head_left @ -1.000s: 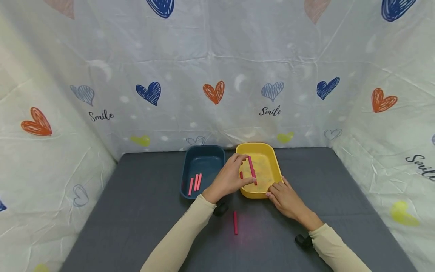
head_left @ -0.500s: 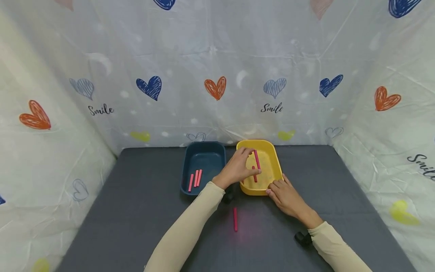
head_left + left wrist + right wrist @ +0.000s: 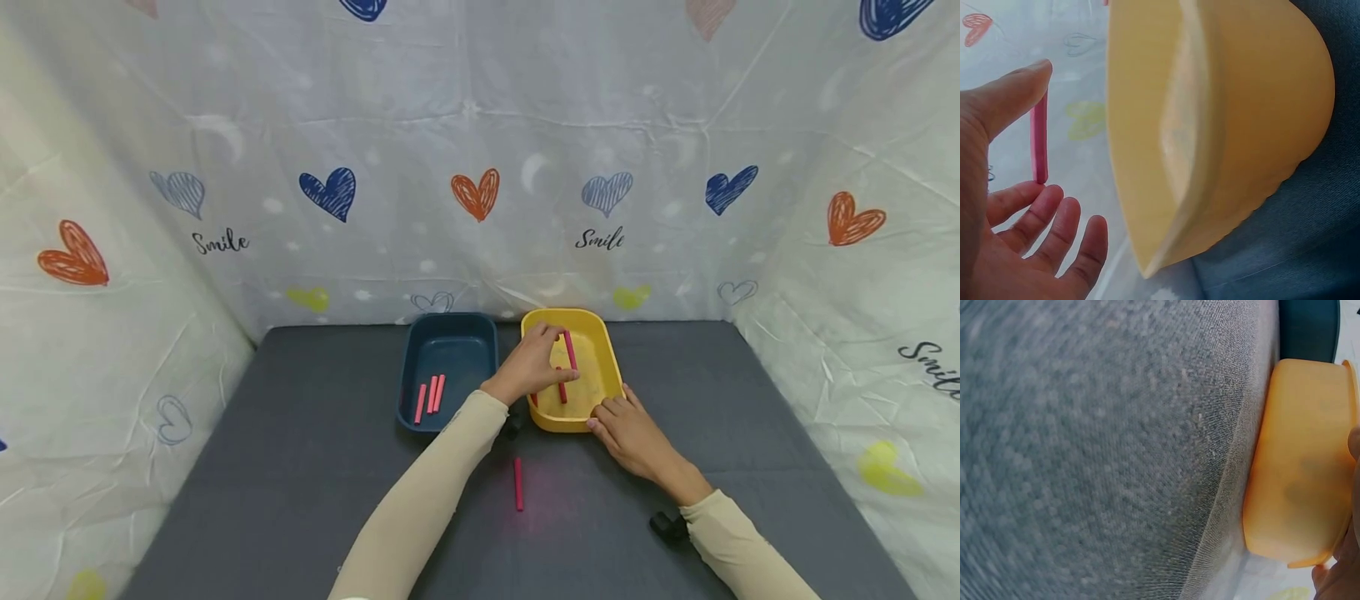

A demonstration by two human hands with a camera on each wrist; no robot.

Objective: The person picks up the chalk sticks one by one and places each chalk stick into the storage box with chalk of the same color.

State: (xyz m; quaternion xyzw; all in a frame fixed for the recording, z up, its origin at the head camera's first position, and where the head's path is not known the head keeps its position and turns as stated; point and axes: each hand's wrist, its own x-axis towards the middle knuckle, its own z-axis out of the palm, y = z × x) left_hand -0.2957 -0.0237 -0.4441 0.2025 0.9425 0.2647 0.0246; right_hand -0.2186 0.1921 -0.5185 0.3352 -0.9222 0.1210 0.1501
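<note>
In the head view my left hand [image 3: 531, 367] is over the yellow tray [image 3: 570, 425], pinching a slim pink stick [image 3: 571, 350] end to end between thumb and a fingertip. The left wrist view shows this stick [image 3: 1039, 140] upright, with the other fingers spread apart. Under the hand, a dark pink stick [image 3: 562, 390] lies in the tray, and another shows partly at its left side. My right hand [image 3: 633, 437] grips the tray's near right corner. Only part of that hand [image 3: 1346, 562] shows in the right wrist view, at the tray's rim.
A dark blue tray [image 3: 452, 332] stands left of the yellow one, with 3 light pink sticks [image 3: 432, 394] inside. One dark pink stick [image 3: 518, 485] lies on the grey table [image 3: 315, 467] in front. A heart-patterned cloth [image 3: 405, 125] hangs behind and at both sides.
My left hand has moved right with the pink stick, further over the yellow tray. The right hand stays at the tray's corner. The head view has tilted slightly.
</note>
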